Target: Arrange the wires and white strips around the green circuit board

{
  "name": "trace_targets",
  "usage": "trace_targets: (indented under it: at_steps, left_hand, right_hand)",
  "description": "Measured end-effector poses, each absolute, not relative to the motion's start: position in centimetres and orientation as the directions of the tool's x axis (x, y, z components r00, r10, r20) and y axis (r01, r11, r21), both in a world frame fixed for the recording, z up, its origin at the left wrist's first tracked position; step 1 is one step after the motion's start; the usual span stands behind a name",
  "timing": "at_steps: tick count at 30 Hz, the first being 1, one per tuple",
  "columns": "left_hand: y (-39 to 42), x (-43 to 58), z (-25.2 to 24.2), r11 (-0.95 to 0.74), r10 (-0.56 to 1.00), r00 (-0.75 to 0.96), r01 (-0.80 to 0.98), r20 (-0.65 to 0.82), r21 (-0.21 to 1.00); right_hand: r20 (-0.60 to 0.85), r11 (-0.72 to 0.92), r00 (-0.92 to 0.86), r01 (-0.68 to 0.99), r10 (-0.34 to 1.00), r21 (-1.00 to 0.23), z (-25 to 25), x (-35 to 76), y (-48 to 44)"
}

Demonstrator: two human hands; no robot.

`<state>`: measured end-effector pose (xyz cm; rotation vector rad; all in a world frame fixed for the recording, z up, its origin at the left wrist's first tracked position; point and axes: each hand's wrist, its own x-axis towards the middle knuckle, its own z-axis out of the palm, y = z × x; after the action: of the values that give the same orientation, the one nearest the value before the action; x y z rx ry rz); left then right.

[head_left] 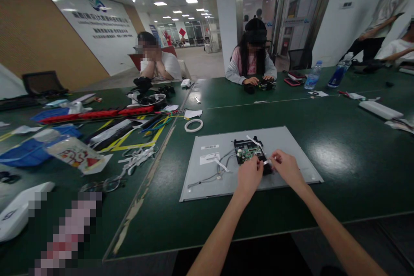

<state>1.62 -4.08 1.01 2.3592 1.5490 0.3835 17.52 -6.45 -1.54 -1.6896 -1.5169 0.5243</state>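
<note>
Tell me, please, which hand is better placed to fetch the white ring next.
Likely the left hand: it sits nearer the white ring, just past the far left corner of the panel; the right hand is farther away.

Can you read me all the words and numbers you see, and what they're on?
No text is clear enough to quote.
Wall sign: rows of characters, too blurred.
Barcode label and larger white label, both on the grey panel: too small.
Glass door: lettering on a band, too small.
Right wall: faint lettering beside a blue shape, too blurred.
Clear bottle: label blurred.
Pink shirt: print blurred.
</note>
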Motion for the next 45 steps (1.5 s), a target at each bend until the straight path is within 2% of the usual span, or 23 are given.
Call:
trace_targets:
  at_steps: [3, 9, 17, 22, 31, 34, 38, 41, 45]
  left_hand:
    - [-4.1, 1.6, 0.7, -0.391, 0.916, 0.395, 0.844, 0.067, 0.367]
    - [-4.1, 1.9, 0.9, -0.412, 0.906, 0.421, 0.855, 0.042, 0.315]
    - [-4.3, 2.2, 1.4, -0.403, 0.907, 0.42, 0.87, -0.001, 0.283]
    - [-4.2, 2.2, 1.6, -0.358, 0.924, 0.38, 0.896, -0.034, 0.263]
    - [-4.2, 0.2, 1.7, -0.34, 0.93, 0.364, 0.907, -0.058, 0.249]
    - [-4.7, -0.5, 2.0, -0.34, 0.929, 0.364, 0.911, -0.068, 0.232]
    - [-5.5, -2.0, 2.6, -0.338, 0.936, 0.351, 0.915, -0.022, 0.219]
    - [-5.7, -4.0, 3.1, -0.292, 0.957, 0.283, 0.933, 0.07, 0.213]
    - [-5.1, -7.3, 3.2, -0.284, 0.94, 0.22, 0.929, 0.26, 0.237]
  right_hand:
    - [0.223, 0.023, 0.221, 0.66, 0.95, -0.751, -1.8, 17.7, -6.6]
    - [0.316, 0.081, 0.104, 0.849, 0.943, -0.522, -2.1, 17.2, -6.7]
    - [0.285, 0.022, 0.098, 0.92, 0.953, -0.391, -2.1, 16.6, -7.0]
    - [0.23, -0.097, 0.17, 0.95, 0.958, -0.296, -1.6, 16.6, -7.3]
    - [0.23, -0.197, 0.261, 0.943, 0.938, -0.267, -0.9, 17.5, -8.1]
    - [0.297, -0.095, 0.193, 0.944, 0.935, -0.315, -0.3, 16.9, -8.3]
    - [0.419, 0.207, -0.041, 0.91, 0.907, -0.358, 0.3, 15.4, -8.8]
    - [0.436, 0.395, -0.231, 0.856, 0.87, -0.334, 0.4, 13.8, -9.6]
    - [0.388, 0.522, -0.4, 0.801, 0.83, -0.294, 0.8, 11.5, -10.5]
